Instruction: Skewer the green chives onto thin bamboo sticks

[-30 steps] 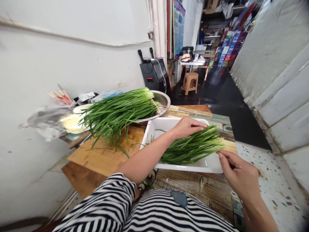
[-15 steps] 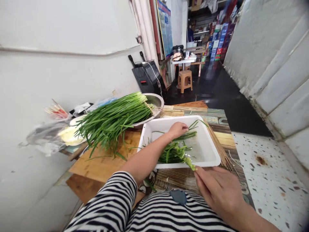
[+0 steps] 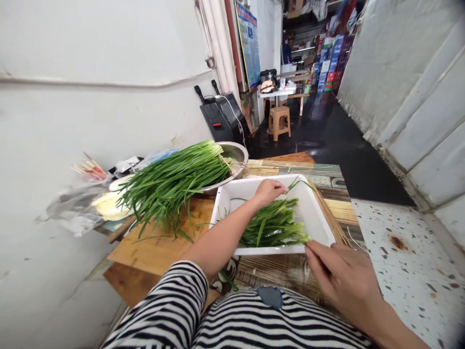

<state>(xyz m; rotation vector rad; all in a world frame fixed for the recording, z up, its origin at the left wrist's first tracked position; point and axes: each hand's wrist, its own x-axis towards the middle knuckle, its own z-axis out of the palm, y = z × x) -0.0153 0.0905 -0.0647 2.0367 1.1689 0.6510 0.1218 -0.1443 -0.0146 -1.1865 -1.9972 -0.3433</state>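
A white plastic tray holds green chives, their pale ends toward the right. Over the tray's far side, my left hand is closed in a pinch with a thin chive stalk at its fingertips. By the near right corner, my right hand is closed, thumb and finger pinching at the pale ends of the near bunch of chives. My fingers partly hide what they grip there. Thin bamboo skewers lie along the tray's right side.
A large pile of chives rests on a metal bowl to the left, above a wooden board. Plastic bags lie by the wall. Beyond the patterned table stand a black speaker and a brown stool.
My right hand has moved right along the tray's near edge, and the chives' pale ends have shifted with it. The bunch now lies flatter. My left hand has shifted slightly right.
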